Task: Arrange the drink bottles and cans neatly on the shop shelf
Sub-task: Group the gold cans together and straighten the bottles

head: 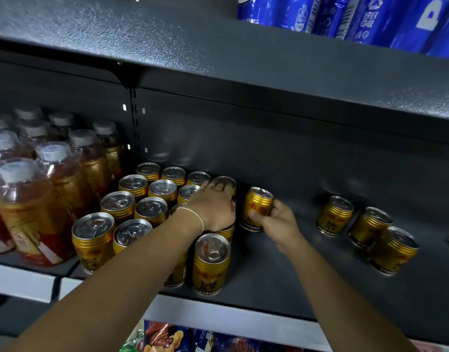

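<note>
Most gold cans [152, 207] stand in tidy rows on the shelf [281, 262], the left hand [213, 207] lies flat on their tops, the right hand [276, 222] curls its fingers round one can [257, 208] just beside them, and three loose cans [369, 226] are left to line up.

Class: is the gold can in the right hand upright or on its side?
Upright, leaning slightly: the gold can, held by the right hand, has its lid up and base down near the shelf.
</note>
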A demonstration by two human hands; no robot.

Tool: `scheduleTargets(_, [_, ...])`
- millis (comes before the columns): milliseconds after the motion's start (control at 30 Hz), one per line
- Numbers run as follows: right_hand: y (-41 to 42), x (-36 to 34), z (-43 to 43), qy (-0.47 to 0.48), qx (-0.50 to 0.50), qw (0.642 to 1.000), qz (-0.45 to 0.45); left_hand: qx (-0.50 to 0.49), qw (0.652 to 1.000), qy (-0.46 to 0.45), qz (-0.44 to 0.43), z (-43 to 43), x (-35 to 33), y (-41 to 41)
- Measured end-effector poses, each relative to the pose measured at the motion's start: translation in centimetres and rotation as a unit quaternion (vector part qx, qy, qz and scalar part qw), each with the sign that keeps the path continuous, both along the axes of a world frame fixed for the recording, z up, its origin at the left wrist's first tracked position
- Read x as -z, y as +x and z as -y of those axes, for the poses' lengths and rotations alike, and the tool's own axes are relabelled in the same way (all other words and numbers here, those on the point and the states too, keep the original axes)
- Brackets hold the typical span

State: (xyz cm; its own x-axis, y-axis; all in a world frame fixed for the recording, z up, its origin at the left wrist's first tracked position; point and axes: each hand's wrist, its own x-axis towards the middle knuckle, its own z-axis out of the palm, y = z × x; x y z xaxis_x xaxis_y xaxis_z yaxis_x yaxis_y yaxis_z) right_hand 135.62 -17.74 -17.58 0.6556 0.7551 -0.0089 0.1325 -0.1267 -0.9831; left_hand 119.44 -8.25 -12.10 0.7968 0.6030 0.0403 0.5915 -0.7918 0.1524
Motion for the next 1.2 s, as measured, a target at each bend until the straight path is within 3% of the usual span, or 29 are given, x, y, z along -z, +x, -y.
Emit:
scheduleTargets(700, [0.3, 2.3, -3.7, -0.056, 0.057, 0.978, 0.194, -0.041, 0.999, -0.013, -0.024, 0.4, -0.4, -0.7])
scheduleTargets(1000, [0.4, 2.2, -3.7, -0.08, 0.053, 0.969, 0.227, -0.04, 0.999, -0.01, -0.031, 0.3, -0.4, -0.6])
scheduleTargets(1200, [0.8, 1.3, -2.9, -0.067, 0.011, 0.985, 0.161, -0.04, 0.999, -0.014, -0.027, 0.4, -0.4, -0.6])
